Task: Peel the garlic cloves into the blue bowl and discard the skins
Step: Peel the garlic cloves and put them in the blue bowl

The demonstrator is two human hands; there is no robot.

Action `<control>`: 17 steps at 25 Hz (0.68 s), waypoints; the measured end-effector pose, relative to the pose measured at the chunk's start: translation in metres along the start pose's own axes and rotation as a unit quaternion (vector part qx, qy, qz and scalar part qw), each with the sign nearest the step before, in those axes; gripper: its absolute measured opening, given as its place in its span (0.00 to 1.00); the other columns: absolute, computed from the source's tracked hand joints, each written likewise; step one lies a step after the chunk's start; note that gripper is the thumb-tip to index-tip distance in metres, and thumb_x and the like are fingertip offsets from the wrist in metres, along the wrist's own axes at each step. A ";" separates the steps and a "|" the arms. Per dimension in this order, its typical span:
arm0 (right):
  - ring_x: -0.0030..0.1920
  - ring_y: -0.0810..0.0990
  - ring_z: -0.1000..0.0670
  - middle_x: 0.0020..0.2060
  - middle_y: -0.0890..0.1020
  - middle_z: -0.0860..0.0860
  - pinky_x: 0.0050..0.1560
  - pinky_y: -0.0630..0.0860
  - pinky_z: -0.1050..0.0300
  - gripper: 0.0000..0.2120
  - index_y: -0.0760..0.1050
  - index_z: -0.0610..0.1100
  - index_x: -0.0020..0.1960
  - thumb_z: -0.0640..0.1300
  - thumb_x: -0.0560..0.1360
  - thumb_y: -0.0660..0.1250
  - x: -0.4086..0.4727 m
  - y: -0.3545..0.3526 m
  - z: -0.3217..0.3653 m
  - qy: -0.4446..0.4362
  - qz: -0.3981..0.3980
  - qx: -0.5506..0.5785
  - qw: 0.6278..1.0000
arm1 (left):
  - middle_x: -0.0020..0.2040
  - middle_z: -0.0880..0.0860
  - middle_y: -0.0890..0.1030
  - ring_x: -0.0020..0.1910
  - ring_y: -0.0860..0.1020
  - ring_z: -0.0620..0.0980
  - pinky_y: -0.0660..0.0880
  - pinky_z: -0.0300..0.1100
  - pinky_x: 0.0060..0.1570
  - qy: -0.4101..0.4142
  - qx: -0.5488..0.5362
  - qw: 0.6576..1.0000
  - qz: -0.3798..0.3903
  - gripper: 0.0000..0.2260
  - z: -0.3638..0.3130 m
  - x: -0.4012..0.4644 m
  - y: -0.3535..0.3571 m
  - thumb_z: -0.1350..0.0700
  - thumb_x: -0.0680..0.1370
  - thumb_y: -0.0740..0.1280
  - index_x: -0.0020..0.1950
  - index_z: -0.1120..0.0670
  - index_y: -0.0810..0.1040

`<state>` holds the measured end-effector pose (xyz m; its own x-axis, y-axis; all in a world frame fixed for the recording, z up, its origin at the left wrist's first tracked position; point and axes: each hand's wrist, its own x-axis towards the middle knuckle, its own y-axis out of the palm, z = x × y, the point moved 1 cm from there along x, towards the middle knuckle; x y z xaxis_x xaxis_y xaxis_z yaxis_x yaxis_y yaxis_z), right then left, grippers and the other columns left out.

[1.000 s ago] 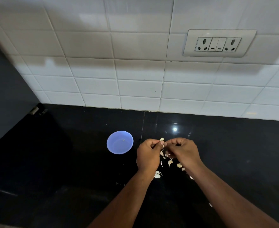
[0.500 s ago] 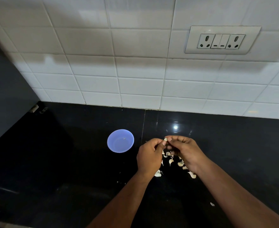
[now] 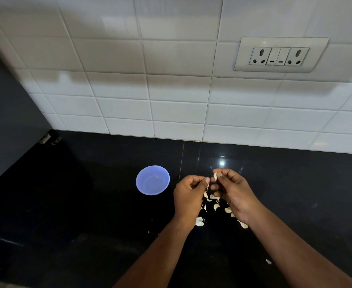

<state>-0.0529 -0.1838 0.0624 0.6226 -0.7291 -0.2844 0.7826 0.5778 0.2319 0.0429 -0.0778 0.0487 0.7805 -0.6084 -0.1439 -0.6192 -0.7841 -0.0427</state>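
Both hands are raised, fingers curled. Right hand (image 3: 236,193) pinches a garlic clove (image 3: 215,176); left hand (image 3: 188,195), just beside it, pinches a skin scrap (image 3: 208,185). Loose skins (image 3: 216,207) lie beneath.

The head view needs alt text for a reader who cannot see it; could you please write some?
Above a black countertop, the right hand pinches a garlic clove while the left hand pinches a bit of skin. Cloves and skins lie below; a blue bowl sits left.
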 end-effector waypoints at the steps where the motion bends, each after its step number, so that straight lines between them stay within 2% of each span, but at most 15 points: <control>1: 0.40 0.81 0.50 0.43 0.84 0.44 0.40 0.80 0.57 0.08 0.83 0.41 0.59 0.39 0.84 0.65 -0.002 0.001 0.000 -0.012 0.007 -0.018 1.000 | 0.43 0.48 0.87 0.39 0.83 0.40 0.79 0.42 0.38 -0.014 -0.022 1.000 0.012 0.03 -0.003 -0.001 0.000 0.51 0.80 0.74 0.50 0.49 0.86; 3: 0.39 0.80 0.50 0.41 0.83 0.43 0.43 0.80 0.56 0.09 0.85 0.43 0.58 0.41 0.83 0.67 -0.006 0.003 0.001 -0.024 0.025 -0.042 0.999 | 0.43 0.50 0.87 0.39 0.83 0.41 0.78 0.41 0.34 -0.026 -0.041 0.998 0.049 0.06 -0.007 -0.004 0.003 0.49 0.80 0.74 0.52 0.49 0.86; 5: 0.39 0.80 0.49 0.40 0.83 0.42 0.43 0.80 0.56 0.09 0.86 0.44 0.57 0.41 0.84 0.66 -0.009 0.005 0.001 -0.027 0.033 -0.057 0.997 | 0.42 0.52 0.87 0.39 0.84 0.44 0.77 0.40 0.33 -0.022 -0.045 0.998 0.049 0.06 -0.006 -0.005 0.005 0.49 0.79 0.75 0.52 0.50 0.86; 10: 0.38 0.81 0.49 0.39 0.82 0.42 0.40 0.82 0.57 0.08 0.79 0.41 0.61 0.36 0.83 0.66 -0.015 0.006 0.001 -0.060 0.024 -0.084 0.994 | 0.41 0.50 0.86 0.39 0.82 0.44 0.76 0.40 0.33 -0.001 -0.050 0.998 0.042 0.03 -0.003 -0.008 0.004 0.55 0.82 0.72 0.50 0.48 0.86; 12: 0.38 0.81 0.49 0.39 0.83 0.43 0.41 0.82 0.57 0.06 0.80 0.39 0.58 0.37 0.83 0.66 -0.017 0.005 0.002 -0.076 0.032 -0.111 0.990 | 0.40 0.48 0.85 0.38 0.81 0.42 0.76 0.43 0.35 0.034 0.003 0.998 0.048 0.05 -0.003 -0.009 0.001 0.54 0.83 0.70 0.47 0.47 0.83; 14: 0.39 0.81 0.49 0.39 0.84 0.43 0.42 0.82 0.57 0.06 0.82 0.38 0.56 0.37 0.83 0.66 -0.018 0.004 0.002 -0.086 0.039 -0.139 0.986 | 0.40 0.45 0.83 0.38 0.80 0.41 0.76 0.47 0.38 0.092 0.110 0.988 0.057 0.06 -0.003 -0.008 -0.003 0.51 0.84 0.68 0.47 0.46 0.79; 17: 0.39 0.81 0.49 0.38 0.84 0.43 0.43 0.82 0.58 0.08 0.83 0.40 0.55 0.37 0.84 0.65 -0.021 0.002 0.003 -0.093 0.049 -0.168 0.980 | 0.46 0.42 0.81 0.45 0.78 0.43 0.76 0.49 0.43 0.153 0.297 0.940 0.065 0.06 -0.010 -0.008 -0.007 0.47 0.85 0.62 0.50 0.45 0.72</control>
<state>-0.0639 -0.1684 0.0719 0.7080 -0.6999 -0.0936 0.6956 0.7141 -0.0783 0.0418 -0.0685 0.0596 0.6260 -0.7732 0.1019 -0.5796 -0.5486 -0.6025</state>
